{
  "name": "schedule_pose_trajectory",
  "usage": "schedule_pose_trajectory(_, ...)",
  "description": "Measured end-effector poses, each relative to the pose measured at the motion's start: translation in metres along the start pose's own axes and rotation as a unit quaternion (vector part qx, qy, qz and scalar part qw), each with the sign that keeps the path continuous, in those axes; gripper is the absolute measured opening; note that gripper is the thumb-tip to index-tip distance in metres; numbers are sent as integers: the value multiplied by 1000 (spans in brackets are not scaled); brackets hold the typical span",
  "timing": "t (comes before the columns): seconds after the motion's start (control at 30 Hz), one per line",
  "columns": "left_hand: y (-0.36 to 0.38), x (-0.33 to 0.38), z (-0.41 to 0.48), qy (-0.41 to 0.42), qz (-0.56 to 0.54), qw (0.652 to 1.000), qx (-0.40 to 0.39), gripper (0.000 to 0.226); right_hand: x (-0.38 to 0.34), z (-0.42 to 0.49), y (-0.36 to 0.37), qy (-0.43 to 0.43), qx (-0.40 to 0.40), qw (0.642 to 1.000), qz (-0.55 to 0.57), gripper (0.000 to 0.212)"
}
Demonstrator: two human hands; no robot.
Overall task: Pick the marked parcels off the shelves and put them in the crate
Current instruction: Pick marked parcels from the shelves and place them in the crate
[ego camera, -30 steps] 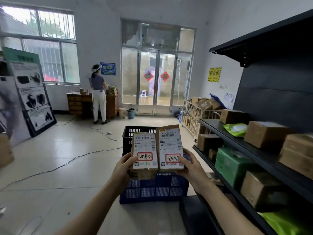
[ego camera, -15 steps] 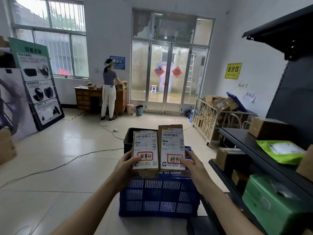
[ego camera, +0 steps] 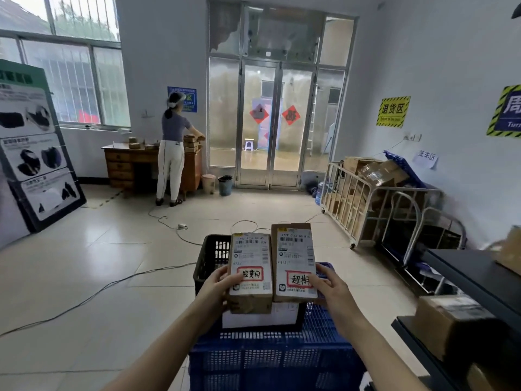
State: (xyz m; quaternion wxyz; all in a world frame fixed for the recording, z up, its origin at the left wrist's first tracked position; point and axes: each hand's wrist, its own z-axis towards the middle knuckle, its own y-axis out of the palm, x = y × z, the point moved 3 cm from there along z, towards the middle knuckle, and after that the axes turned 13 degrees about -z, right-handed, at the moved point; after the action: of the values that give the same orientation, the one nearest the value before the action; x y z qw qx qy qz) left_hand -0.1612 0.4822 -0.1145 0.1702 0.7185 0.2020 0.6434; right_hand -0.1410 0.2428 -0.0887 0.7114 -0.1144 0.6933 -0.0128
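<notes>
status: transfer in progress, release not yet made.

1. hands. the left hand (ego camera: 217, 289) grips the left parcel (ego camera: 251, 266) on its left edge, thumb on the label face. the right hand (ego camera: 334, 294) grips the right parcel (ego camera: 294, 258) on its right edge, fingers laid against the label. the hands are apart, one clamped on each parcel.

2. parcels. both are brown cardboard boxes, held upright, side by side and touching, labels toward the camera. each label carries a red-framed handwritten mark, so both read as marked parcels. they sit at 6 o'clock in the view, above the crate and not resting in it.

3. crate. the blue crate (ego camera: 276, 359) stands on the floor at 6 o'clock, directly below the parcels. a black crate (ego camera: 210, 258) shows at its 12 o'clock side. a white flat parcel (ego camera: 259, 317) lies under the held pair; which crate holds it cannot be told.

4. shelves. the dark shelf (ego camera: 473, 275) at 4 o'clock carries more boxes, among them a brown box (ego camera: 448, 320). whether any of these bear marks cannot be told.

5. progress, as a judgement. done: two marked parcels picked; one item apparently deposited. left: lower both parcels into the crate, release, then check the shelves for further marks.
</notes>
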Motion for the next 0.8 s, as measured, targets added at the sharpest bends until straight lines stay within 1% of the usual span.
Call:
schedule_pose_trajectory(0.2,-9,-1,97,-19,4,1000,5,70,24,104,-2,23,-2,1000,-2,20)
schedule_pose_trajectory(0.33,-8,-2,167,-30,26,999,-2,49,39,177,-9,30,-11,999,1,17)
schedule_pose_trajectory(0.4,-9,-2,203,-38,36,999,3,42,47,215,-14,40,-17,999,1,18)
schedule_pose_trajectory(0.47,-9,-1,235,-40,50,998,6,40,54,251,-18,47,-22,999,-1,20)
schedule_pose_trajectory(0.6,-14,1,289,-47,60,997,23,35,64,310,-19,61,-42,997,-10,18)
schedule_pose_trajectory(0.8,-38,-18,355,-92,66,992,55,37,100,376,-11,100,-65,992,-45,28)
